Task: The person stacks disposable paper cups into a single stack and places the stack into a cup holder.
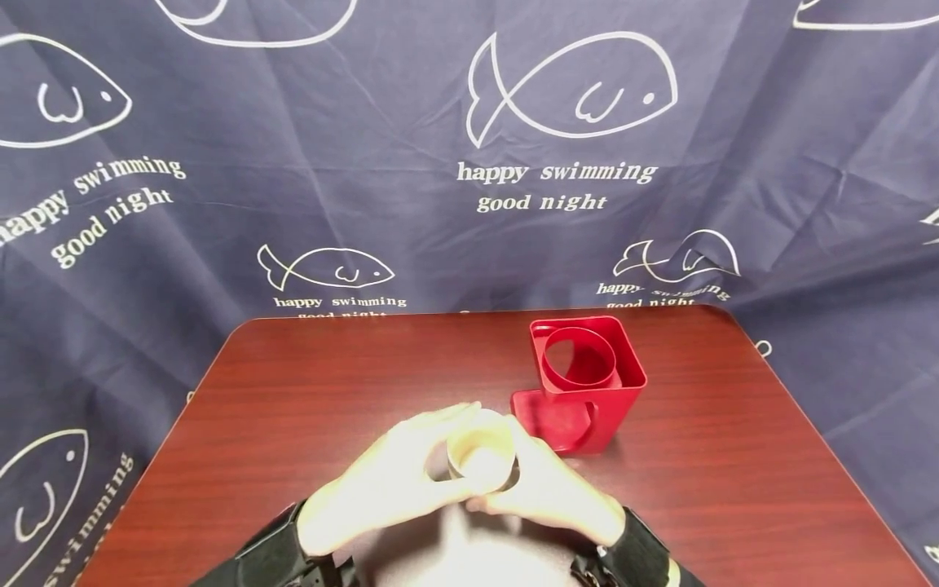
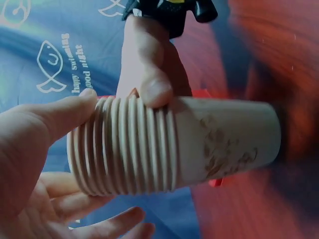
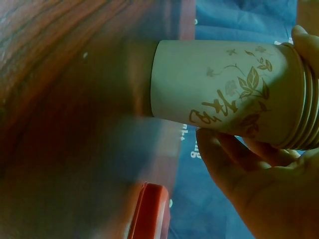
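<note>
Nested cream paper cups (image 1: 480,461), leaf-printed, held above table

A red holder (image 1: 587,383) stands on the table (image 1: 293,391), right of centre toward the far edge. Its square top frames a round ring opening, and a flat base plate juts out at its lower left. The table is dark reddish wood grain with rounded far corners. A navy cloth (image 1: 293,122) hangs behind the table and drapes down past both its sides. The cloth carries white outline fish and the words "happy swimming good night", repeated across it. In the right wrist view a rounded red edge (image 3: 149,211) shows low in the frame against the tabletop.
</note>
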`<state>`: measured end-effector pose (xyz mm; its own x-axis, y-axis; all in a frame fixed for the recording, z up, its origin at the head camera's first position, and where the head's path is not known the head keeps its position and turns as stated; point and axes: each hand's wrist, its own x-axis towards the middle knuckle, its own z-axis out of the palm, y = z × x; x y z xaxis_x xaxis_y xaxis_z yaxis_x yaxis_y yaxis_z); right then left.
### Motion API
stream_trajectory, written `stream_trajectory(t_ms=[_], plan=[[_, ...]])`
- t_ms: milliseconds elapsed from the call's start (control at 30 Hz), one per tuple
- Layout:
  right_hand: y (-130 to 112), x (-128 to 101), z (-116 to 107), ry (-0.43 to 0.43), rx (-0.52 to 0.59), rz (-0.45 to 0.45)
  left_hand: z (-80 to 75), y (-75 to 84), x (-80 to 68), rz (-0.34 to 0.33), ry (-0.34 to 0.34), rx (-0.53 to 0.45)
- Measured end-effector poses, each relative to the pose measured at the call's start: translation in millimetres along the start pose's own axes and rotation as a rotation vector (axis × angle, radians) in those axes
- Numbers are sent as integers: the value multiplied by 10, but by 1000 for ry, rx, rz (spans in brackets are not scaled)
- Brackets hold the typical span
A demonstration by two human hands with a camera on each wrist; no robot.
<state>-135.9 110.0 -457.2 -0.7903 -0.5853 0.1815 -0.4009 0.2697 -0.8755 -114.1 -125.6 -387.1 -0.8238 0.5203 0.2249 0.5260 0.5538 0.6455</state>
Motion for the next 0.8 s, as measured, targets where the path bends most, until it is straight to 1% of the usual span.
stream_trajectory(t_ms=[100, 167, 200, 300, 333, 400, 467, 533, 567, 633, 700, 800], plan=[[10, -9, 9, 2, 14, 9, 30, -9, -15, -62, -2, -30], [16, -14, 16, -6, 41, 9, 77, -26, -32, -123, 1, -78], [19, -18, 18, -9, 51, 18, 104, -36, -41, -141, 11, -89], [31, -30, 17, -21, 39, 19, 189, -78, -60, -120, 42, -140], [36, -36, 15, -25, 29, 19, 218, -93, -66, -102, 53, -165], [46, -51, 16, -40, 26, 31, 270, -115, -79, -77, 66, -233], [54, -65, 17, -50, 30, 24, 311, -130, -88, -61, 65, -333], [64, -81, 19, -51, 46, 21, 342, -138, -94, -51, 68, -395], [69, -87, 19, -50, 51, 17, 352, -140, -100, -57, 70, -417], [80, -98, 16, -35, 27, 6, 365, -143, -110, -69, 75, -442], [94, -105, 15, -29, 12, 8, 374, -148, -124, -76, 87, -417], [120, -109, 17, -24, -11, 9, 373, -157, -139, -93, 95, -412]])
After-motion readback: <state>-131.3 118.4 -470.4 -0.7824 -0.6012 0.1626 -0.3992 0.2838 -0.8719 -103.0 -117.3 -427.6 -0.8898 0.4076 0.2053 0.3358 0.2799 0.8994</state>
